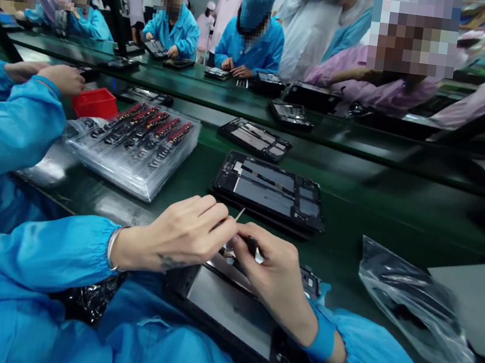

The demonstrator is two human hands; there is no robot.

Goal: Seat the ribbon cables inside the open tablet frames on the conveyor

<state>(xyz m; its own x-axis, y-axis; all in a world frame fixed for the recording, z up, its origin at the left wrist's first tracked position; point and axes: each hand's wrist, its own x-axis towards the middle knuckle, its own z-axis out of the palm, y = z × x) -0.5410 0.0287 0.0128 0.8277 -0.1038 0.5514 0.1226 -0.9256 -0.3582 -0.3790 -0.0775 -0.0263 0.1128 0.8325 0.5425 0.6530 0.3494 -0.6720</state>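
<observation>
An open tablet frame (231, 309) lies at the near edge of the green belt (374, 221), right in front of the person. Over its upper edge, the left hand (183, 236) pinches a thin pointed tool (239, 215) between fingertips. The right hand (273, 273), touching it, closes around a small dark part (251, 244). Beyond the frame rests a second tablet frame (272, 191); left of that one sits a clear parts tray (136, 145).
</observation>
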